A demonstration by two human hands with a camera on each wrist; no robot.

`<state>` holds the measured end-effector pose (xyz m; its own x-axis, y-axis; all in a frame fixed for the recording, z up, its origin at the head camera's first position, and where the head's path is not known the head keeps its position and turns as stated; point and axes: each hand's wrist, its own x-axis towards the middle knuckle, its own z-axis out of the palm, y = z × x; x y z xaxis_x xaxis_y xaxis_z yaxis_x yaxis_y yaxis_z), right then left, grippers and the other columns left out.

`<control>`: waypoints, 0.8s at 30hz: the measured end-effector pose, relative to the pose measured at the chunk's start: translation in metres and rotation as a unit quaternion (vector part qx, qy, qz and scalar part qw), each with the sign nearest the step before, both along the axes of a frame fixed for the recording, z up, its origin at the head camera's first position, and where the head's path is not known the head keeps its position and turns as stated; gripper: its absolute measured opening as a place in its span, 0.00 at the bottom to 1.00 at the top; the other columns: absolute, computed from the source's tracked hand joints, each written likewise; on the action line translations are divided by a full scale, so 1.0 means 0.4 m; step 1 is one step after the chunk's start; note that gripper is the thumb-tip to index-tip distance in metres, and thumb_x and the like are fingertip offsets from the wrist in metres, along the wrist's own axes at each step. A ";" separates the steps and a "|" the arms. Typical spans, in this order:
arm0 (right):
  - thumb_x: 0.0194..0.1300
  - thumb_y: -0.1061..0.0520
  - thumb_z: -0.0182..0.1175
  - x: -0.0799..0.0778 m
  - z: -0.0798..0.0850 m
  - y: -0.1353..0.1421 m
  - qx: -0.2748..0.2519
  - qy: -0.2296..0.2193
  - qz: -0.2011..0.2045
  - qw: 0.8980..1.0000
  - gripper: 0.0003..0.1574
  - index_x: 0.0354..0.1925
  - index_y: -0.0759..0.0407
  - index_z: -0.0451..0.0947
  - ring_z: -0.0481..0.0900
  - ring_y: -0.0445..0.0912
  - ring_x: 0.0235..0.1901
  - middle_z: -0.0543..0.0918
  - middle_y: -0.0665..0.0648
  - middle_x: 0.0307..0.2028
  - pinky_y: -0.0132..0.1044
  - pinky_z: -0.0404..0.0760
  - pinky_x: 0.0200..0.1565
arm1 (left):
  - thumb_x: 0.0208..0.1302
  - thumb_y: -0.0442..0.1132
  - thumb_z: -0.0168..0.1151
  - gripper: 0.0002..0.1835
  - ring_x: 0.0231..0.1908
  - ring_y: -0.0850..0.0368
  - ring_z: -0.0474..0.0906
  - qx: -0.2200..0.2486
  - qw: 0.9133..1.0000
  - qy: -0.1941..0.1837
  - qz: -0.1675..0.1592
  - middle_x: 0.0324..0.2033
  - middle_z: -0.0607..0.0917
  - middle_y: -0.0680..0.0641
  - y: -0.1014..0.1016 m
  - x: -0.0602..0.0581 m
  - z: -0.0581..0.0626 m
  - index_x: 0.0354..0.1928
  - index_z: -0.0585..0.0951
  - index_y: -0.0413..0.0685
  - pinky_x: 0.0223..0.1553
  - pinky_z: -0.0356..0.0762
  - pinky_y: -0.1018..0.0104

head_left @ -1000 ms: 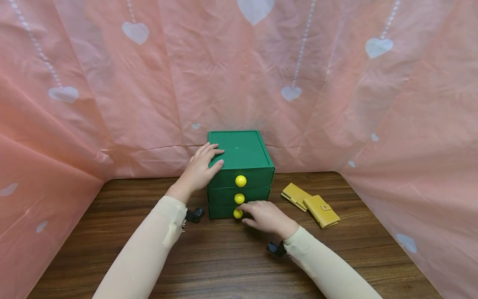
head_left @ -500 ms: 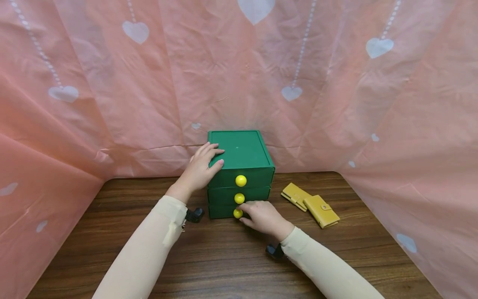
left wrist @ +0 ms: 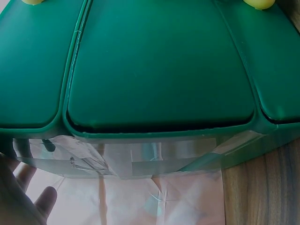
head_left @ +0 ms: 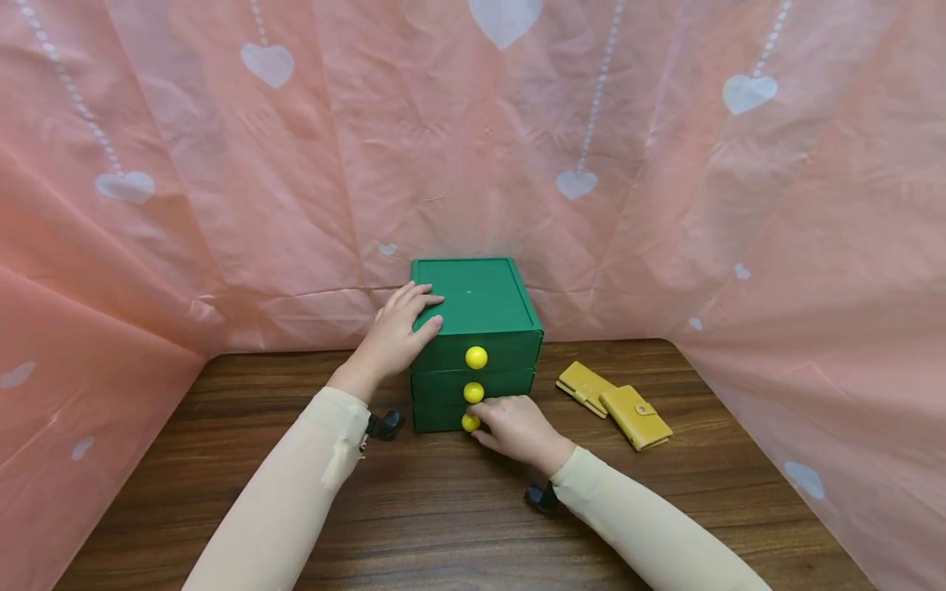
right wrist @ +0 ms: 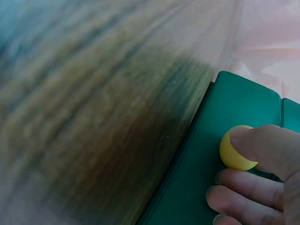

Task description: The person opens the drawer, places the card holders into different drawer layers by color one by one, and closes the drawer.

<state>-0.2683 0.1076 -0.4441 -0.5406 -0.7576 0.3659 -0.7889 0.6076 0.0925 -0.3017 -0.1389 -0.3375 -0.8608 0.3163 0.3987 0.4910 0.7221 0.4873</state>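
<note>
A green three-drawer cabinet [head_left: 480,287] stands at the back of the table, its drawers pushed in. On its top left edge rests my left hand [head_left: 395,332], fingers spread over the lid; part of that hand [left wrist: 21,199] shows at the lower left of the left wrist view. My right hand [head_left: 521,428] pinches the yellow round knob [head_left: 469,423] of the bottom drawer. In the right wrist view the thumb lies over this knob [right wrist: 228,154], with the other fingers curled beside it. Above it are the middle knob [head_left: 474,392] and the top knob [head_left: 476,357].
Two yellow wallets lie right of the cabinet: a snap-strapped one [head_left: 637,419] in front, partly over another wallet [head_left: 584,386]. The brown wood table [head_left: 443,525] runs back to a pink curtain [head_left: 473,164] with white hearts, which also hangs at both sides.
My right hand has shifted slightly left, and its thumb has come in against the bottom knob. The left hand, cabinet and wallets stay as they were.
</note>
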 end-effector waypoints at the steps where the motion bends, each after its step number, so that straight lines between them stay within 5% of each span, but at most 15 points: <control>1: 0.59 0.49 0.73 0.000 0.000 -0.001 0.002 0.000 -0.001 1.000 0.12 0.39 0.49 0.81 0.82 0.41 0.27 0.84 0.45 0.30 0.37 0.80 0.28 | 0.77 0.58 0.45 0.27 0.77 0.52 0.42 0.000 1.000 0.000 0.000 0.75 0.61 0.50 0.000 0.000 0.000 0.70 0.72 0.56 0.72 0.44 0.38; 24: 0.59 0.50 0.73 0.002 0.003 -0.013 0.018 0.012 0.003 1.000 0.11 0.35 0.49 0.79 0.80 0.41 0.24 0.82 0.46 0.26 0.37 0.79 0.26 | 0.77 0.58 0.46 0.27 0.77 0.50 0.43 0.002 1.000 0.004 -0.002 0.74 0.62 0.49 0.000 0.000 -0.002 0.70 0.72 0.56 0.71 0.45 0.37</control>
<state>-0.2675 0.1022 -0.4430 -0.5272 -0.7739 0.3510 -0.7901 0.5984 0.1327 -0.3015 -0.1389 -0.3385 -0.8561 0.3171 0.4080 0.4977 0.7182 0.4863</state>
